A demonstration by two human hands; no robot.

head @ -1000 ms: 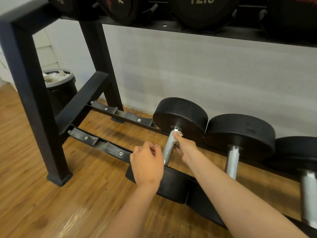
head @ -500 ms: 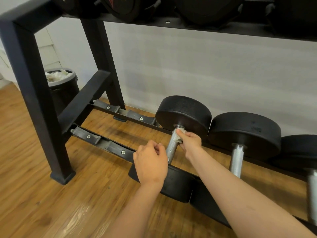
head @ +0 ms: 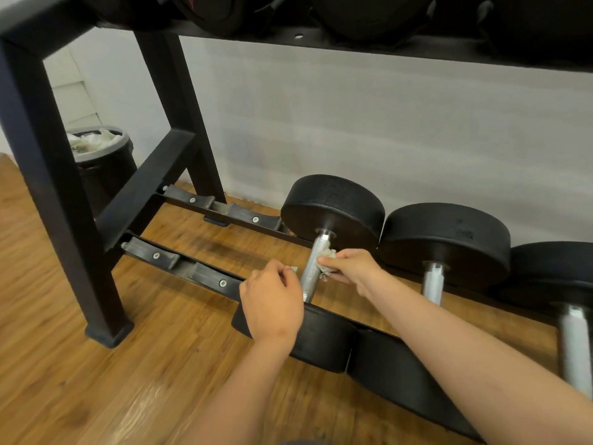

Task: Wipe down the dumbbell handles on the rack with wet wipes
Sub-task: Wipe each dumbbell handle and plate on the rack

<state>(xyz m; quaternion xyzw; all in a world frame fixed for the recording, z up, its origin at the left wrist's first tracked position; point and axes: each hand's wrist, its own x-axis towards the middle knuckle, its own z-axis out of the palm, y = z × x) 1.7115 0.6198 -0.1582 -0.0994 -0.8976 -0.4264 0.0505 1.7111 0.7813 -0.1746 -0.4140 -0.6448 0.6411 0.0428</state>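
Handle (head: 313,268) dull grey metal; dumbbell heads (head: 333,207) matt black; floor (head: 96,380) glossy wood.

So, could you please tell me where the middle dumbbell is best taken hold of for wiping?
Probably its bare metal handle, the only narrow part between the wide black heads. Come from above and the front with the right grip, which holds the wet wipe: the bar slopes toward the viewer, upper side exposed.

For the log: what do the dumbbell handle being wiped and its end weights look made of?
Handle: bare metal, likely steel; silver-grey with a dull, speckled sheen. End weights: matte black, probably rubber-coated; grainy surface, no glare. Wipe: whitish, crumpled, cloth-like.
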